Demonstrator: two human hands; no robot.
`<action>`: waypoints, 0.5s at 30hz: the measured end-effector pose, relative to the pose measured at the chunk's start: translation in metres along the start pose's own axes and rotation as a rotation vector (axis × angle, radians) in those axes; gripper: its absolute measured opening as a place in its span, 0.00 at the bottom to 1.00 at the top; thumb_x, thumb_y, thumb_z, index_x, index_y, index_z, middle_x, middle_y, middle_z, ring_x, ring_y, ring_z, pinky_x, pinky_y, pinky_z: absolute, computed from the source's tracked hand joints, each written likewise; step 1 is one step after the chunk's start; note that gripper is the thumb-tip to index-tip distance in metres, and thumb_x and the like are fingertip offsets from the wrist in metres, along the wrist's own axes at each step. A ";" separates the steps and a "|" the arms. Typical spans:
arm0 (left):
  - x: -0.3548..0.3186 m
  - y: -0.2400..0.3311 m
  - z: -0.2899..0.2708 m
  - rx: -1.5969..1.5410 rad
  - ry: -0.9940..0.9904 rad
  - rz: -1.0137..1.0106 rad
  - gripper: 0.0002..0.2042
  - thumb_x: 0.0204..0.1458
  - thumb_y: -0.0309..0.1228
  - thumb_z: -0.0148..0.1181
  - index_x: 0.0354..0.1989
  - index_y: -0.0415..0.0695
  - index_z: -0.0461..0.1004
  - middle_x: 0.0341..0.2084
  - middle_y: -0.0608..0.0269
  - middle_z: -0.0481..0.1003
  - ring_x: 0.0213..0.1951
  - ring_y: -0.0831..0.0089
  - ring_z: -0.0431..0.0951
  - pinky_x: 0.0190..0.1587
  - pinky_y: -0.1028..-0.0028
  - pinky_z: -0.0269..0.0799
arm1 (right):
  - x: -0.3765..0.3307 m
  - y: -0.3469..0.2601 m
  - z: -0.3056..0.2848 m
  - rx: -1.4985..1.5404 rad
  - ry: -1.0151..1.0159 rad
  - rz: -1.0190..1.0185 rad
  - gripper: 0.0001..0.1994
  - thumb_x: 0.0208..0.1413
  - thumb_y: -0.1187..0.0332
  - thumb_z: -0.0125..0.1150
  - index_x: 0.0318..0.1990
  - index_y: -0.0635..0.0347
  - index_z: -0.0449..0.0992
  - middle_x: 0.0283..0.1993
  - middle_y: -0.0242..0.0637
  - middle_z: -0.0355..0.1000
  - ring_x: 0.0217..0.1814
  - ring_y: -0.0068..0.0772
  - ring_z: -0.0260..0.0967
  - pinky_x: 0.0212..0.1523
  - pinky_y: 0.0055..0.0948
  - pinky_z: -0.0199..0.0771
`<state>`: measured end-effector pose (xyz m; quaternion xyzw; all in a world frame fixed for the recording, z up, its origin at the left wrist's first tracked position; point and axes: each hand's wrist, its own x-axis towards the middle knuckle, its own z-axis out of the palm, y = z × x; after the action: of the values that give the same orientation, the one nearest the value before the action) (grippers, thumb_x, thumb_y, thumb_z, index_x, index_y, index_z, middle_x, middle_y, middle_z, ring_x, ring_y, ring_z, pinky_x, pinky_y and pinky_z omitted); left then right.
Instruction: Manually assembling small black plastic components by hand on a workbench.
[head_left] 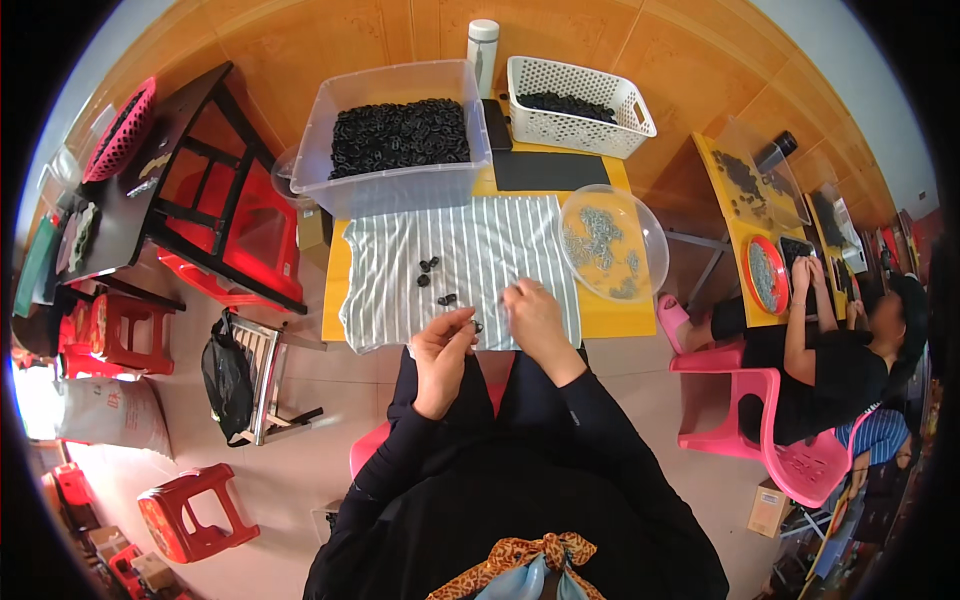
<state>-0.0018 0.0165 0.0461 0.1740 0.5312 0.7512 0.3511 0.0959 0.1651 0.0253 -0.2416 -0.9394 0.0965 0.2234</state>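
The yellow surface (pixel 610 318) sits at the centre of the view, with the person seated at its 6 o'clock edge. At 12 o'clock on it stands a clear bin (pixel 395 135) heaped with small black parts, and at 1 o'clock a white basket (pixel 578 105) holds more of the same. A striped cloth (pixel 460 262) covers the middle of the surface, reaching to its near edge. At 3 o'clock a clear round dish (pixel 612 243) holds small grey metal pieces and overhangs the surface's right edge. A black mat (pixel 548 170) lies between the basket and the cloth. A few loose black parts (pixel 432 277) lie on the cloth, just at 11 o'clock from the hands. The left hand (pixel 442 355) is raised over the cloth's near edge, its fingers pinched shut on a small dark piece (pixel 477 326). The right hand (pixel 532 315) rests at the cloth's near edge just at 3 o'clock of the left, fingers curled together; whether it grips anything cannot be told. At far 3 o'clock another person sits at a second surface.
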 end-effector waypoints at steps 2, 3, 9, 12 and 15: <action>-0.001 -0.004 0.001 -0.001 -0.041 0.001 0.11 0.51 0.19 0.54 0.43 0.35 0.75 0.25 0.68 0.74 0.25 0.84 0.69 0.27 0.84 0.64 | -0.004 0.001 0.005 0.264 0.085 0.025 0.03 0.45 0.77 0.53 0.28 0.62 0.72 0.31 0.47 0.68 0.35 0.50 0.67 0.32 0.42 0.67; -0.001 -0.003 0.002 0.007 -0.041 0.003 0.10 0.51 0.19 0.54 0.42 0.35 0.75 0.25 0.68 0.74 0.25 0.85 0.69 0.27 0.84 0.63 | -0.006 0.006 0.002 0.415 0.127 0.107 0.03 0.45 0.77 0.53 0.29 0.62 0.72 0.31 0.47 0.68 0.34 0.51 0.67 0.33 0.43 0.66; 0.000 -0.005 -0.001 0.079 0.016 -0.002 0.09 0.51 0.21 0.54 0.41 0.35 0.75 0.25 0.67 0.74 0.24 0.84 0.69 0.27 0.84 0.63 | -0.002 0.023 -0.005 0.238 0.043 0.127 0.08 0.46 0.77 0.54 0.36 0.59 0.75 0.30 0.46 0.66 0.33 0.49 0.67 0.32 0.41 0.67; -0.003 -0.005 0.002 0.062 0.013 -0.009 0.08 0.51 0.19 0.55 0.39 0.32 0.75 0.27 0.62 0.75 0.26 0.80 0.72 0.28 0.83 0.65 | -0.001 0.016 -0.005 0.144 -0.016 0.085 0.13 0.46 0.76 0.57 0.42 0.57 0.76 0.31 0.46 0.65 0.32 0.48 0.68 0.32 0.40 0.67; 0.000 -0.004 0.004 0.027 0.008 -0.033 0.08 0.50 0.19 0.56 0.38 0.32 0.75 0.26 0.62 0.76 0.26 0.80 0.72 0.28 0.83 0.65 | 0.005 0.021 0.000 0.104 -0.031 0.090 0.13 0.44 0.76 0.59 0.41 0.58 0.76 0.30 0.46 0.64 0.32 0.48 0.67 0.32 0.41 0.67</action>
<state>0.0022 0.0202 0.0441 0.1669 0.5456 0.7387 0.3589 0.1010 0.1856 0.0213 -0.2700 -0.9246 0.1588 0.2167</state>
